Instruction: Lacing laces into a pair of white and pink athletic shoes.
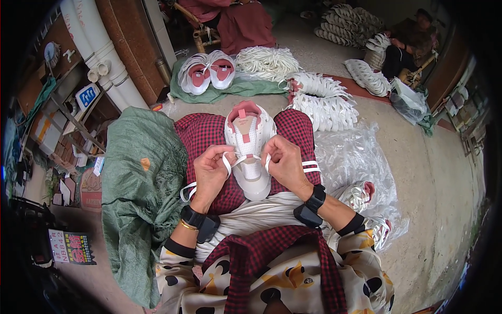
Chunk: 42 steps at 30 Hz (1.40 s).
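Observation:
A white sneaker [255,186] with a pink lining and pink tongue tab rests on my lap, its toe toward me. A white shoelace [243,157] crosses the lower part of its throat. At the shoe's left side, my left hand [210,170] pinches one run of the lace, and a loose loop hangs below the wrist. My right hand [287,163] has its fingers closed on the lace at the right side, with a free length trailing out to the right. A bunch of white laces [246,217] lies across my lap over the red-and-black checked apron [201,133].
A green woven sack [141,193] stands at my left. On the right, transparent plastic sheeting [348,162] lies beside laced shoes [361,196]. Ahead are paired shoe uppers [209,73], a heap of white pieces [266,63] and stacked uppers [327,104]. Two people sit farther back.

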Each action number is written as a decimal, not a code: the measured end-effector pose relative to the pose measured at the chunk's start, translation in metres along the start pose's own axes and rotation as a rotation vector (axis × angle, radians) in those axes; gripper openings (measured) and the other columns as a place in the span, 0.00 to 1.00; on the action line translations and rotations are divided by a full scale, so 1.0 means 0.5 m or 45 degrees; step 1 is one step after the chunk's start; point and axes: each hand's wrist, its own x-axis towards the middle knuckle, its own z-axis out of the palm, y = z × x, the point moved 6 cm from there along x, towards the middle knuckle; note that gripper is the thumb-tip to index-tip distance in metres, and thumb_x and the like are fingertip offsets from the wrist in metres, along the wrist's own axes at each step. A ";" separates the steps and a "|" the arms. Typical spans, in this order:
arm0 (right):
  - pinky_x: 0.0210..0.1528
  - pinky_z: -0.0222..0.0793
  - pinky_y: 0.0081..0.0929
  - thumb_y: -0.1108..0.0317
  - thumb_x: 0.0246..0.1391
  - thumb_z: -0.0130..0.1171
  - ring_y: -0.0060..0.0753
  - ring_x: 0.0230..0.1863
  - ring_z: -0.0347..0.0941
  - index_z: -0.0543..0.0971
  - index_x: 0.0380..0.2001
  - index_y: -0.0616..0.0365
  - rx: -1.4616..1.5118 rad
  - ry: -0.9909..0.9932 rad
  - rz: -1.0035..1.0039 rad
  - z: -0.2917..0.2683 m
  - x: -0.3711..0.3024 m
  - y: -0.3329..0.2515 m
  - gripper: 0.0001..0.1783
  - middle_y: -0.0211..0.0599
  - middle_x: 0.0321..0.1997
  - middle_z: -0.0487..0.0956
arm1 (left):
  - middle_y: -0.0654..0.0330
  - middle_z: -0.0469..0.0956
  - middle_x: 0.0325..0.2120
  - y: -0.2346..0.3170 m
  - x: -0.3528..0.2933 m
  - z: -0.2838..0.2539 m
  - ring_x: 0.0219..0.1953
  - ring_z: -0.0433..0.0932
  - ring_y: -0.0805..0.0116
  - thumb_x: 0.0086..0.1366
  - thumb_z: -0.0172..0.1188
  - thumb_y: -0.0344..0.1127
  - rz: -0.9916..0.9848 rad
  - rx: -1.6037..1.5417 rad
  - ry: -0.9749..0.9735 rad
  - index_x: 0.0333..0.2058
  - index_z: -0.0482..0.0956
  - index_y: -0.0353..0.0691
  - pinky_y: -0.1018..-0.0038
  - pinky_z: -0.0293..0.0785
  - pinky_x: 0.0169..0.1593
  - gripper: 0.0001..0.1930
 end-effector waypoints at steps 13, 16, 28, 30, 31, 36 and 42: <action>0.29 0.70 0.35 0.86 0.42 0.56 0.43 0.28 0.76 0.73 0.30 0.61 -0.367 -0.100 -0.277 0.028 0.013 -0.019 0.11 0.42 0.28 0.74 | 0.66 0.80 0.29 -0.006 -0.025 -0.009 0.28 0.76 0.85 0.58 0.58 0.14 -0.091 0.141 0.094 0.33 0.80 0.33 0.86 0.71 0.30 0.08; 0.30 0.71 0.35 0.85 0.43 0.57 0.43 0.29 0.77 0.74 0.30 0.61 -0.341 -0.124 -0.203 0.026 0.018 -0.016 0.11 0.42 0.28 0.74 | 0.65 0.80 0.28 -0.007 -0.026 -0.008 0.27 0.74 0.84 0.63 0.61 0.20 -0.013 0.063 0.130 0.33 0.80 0.33 0.85 0.70 0.30 0.02; 0.28 0.71 0.30 0.84 0.43 0.58 0.37 0.27 0.75 0.75 0.30 0.62 -0.224 -0.084 -0.098 0.020 0.014 -0.006 0.10 0.39 0.27 0.74 | 0.64 0.76 0.29 0.004 -0.025 0.005 0.30 0.75 0.83 0.57 0.60 0.15 0.111 0.238 0.149 0.32 0.80 0.32 0.86 0.72 0.31 0.06; 0.28 0.70 0.30 0.84 0.43 0.58 0.37 0.27 0.75 0.75 0.31 0.62 -0.219 -0.070 -0.109 0.021 0.017 -0.005 0.10 0.39 0.27 0.74 | 0.63 0.75 0.28 0.011 -0.022 0.009 0.28 0.75 0.82 0.54 0.61 0.15 0.126 0.312 0.175 0.31 0.81 0.32 0.85 0.72 0.30 0.08; 0.28 0.70 0.31 0.84 0.43 0.58 0.38 0.26 0.75 0.75 0.31 0.62 -0.214 -0.065 -0.125 0.022 0.017 -0.005 0.10 0.39 0.27 0.73 | 0.65 0.75 0.28 0.019 -0.021 0.014 0.28 0.74 0.83 0.55 0.61 0.15 0.192 0.430 0.149 0.31 0.80 0.32 0.85 0.71 0.30 0.07; 0.26 0.69 0.30 0.83 0.45 0.59 0.34 0.24 0.74 0.77 0.36 0.63 -0.262 -0.076 -0.201 0.016 0.024 -0.008 0.12 0.39 0.26 0.75 | 0.66 0.77 0.28 0.032 -0.012 0.031 0.27 0.74 0.84 0.56 0.62 0.16 0.246 0.734 0.052 0.32 0.80 0.33 0.84 0.71 0.30 0.07; 0.31 0.72 0.39 0.79 0.43 0.64 0.49 0.31 0.77 0.79 0.40 0.61 -0.479 -0.461 -0.353 -0.003 0.079 -0.047 0.16 0.43 0.29 0.78 | 0.60 0.78 0.23 0.085 0.034 0.042 0.26 0.77 0.80 0.55 0.62 0.19 -0.010 0.836 -0.419 0.40 0.78 0.34 0.80 0.74 0.29 0.13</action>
